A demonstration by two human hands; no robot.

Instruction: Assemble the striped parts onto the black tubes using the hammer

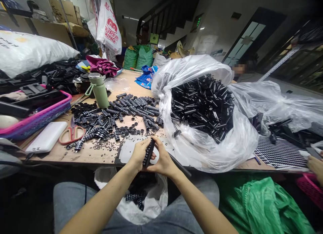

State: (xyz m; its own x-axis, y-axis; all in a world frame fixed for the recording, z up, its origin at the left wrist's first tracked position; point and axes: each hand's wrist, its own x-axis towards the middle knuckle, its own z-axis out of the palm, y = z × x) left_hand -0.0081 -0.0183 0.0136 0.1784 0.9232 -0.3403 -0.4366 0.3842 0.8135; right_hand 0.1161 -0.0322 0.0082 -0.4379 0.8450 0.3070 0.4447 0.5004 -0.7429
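Note:
Between my hands, at the table's front edge, is a black cylinder with white marks, held nearly upright. My left hand is closed round its left side. My right hand grips it from the right with thumb and fingers. Just behind them lies a white sheet on the table. Many black-and-white ribbed rollers are piled behind, with black discs and tiny dark pieces scattered about. Below, an open white bag between my legs holds several similar rollers.
A big clear bag of black parts stands right of centre. Scissors, a white device, a green bottle and a pink basket are at left. Another person's hand shows far right.

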